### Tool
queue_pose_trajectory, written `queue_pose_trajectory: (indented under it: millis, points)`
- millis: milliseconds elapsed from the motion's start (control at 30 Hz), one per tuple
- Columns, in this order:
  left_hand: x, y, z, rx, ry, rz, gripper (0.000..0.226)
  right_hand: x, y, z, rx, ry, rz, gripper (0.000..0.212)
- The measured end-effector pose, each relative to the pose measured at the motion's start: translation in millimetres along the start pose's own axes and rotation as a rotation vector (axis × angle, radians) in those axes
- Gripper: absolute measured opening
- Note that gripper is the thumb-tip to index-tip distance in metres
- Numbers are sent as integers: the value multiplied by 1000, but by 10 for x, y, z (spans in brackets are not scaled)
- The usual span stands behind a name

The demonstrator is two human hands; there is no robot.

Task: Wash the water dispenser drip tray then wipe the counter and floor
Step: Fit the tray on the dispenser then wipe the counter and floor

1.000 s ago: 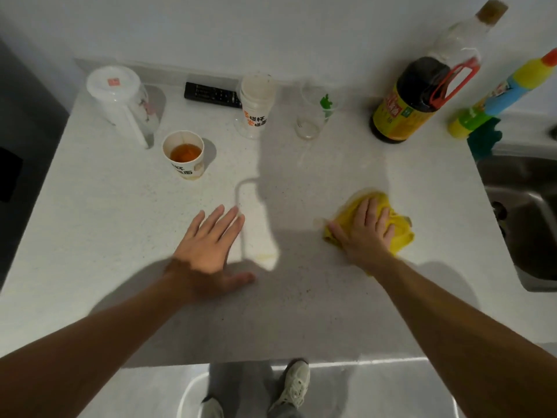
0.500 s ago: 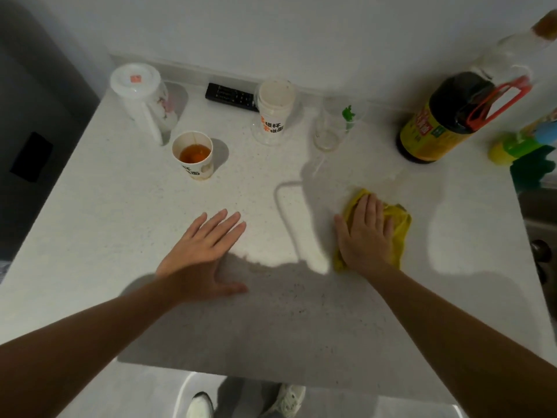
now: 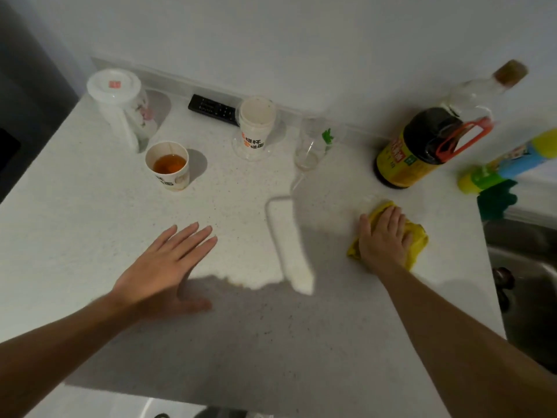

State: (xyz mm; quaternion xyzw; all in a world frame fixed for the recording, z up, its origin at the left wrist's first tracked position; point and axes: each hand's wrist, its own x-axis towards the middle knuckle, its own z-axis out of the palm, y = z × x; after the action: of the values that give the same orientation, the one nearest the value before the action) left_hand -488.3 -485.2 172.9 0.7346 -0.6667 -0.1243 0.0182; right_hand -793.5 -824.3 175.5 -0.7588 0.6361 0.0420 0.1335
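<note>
Head view, looking down over the counter (image 3: pixel 90 236).

- Right hand (image 3: pixel 382 239): palm down, fingers laid nearly straight and together, pressing a bunched yellow cloth (image 3: pixel 417 239) flat on the surface. A press, not a pinch. Cloth pokes out beyond the fingertips and on the little-finger side.
- Left hand (image 3: pixel 162 263): well apart from the right, flat on bare counter, fingers spread and relaxed, holding nothing. Reads as a brace.
- Ahead of the cloth hand, near: dark sauce bottle (image 3: pixel 413 152). Ahead and toward the left hand: clear glass (image 3: pixel 312 146).
- Ahead of the left hand: paper cup of brown liquid (image 3: pixel 167 164), uncovered, with a white jug (image 3: pixel 120 107) beyond it.
- Outboard of the cloth hand: sink (image 3: pixel 530 285) at the counter's end.
- Drip tray: not in view.

Step in hand, by my reading: the counter wipe. Floor (image 3: pixel 90 399) shows only as a strip under the near edge and looks yet to be done.

Next move calls for sweeping the cloth under steady flat pressure across the open stretch between the two hands. The left hand must lift or shift to clear the path. Strokes should stop short of the bottle and the glass, or those need lifting aside. The full cup is the spill risk once the wipe reaches that side.
</note>
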Motion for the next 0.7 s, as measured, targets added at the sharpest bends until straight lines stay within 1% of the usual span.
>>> queue_pose_trajectory:
  millis: [100,200,300,400,500,700]
  points:
    - [17,16,-9,13,29,21,121,286,44,-65,-113,-25,-170,84]
    - [21,34,-46,24,24,19,119,384,-53,-35,-194,-43,-396,85]
    - [22,64,-107,30,-4,3,119,282,-292,41,-246,-50,-659,81]
    - [12,61,-122,16,-33,-13,120,-9,-519,182,-276,-5,-880,76]
    - [-29,61,-101,-18,-23,-28,123,-296,-590,294,-285,18,-978,77]
    - [-61,51,-51,-46,1,-34,122,-968,-744,520,-267,41,-1015,77]
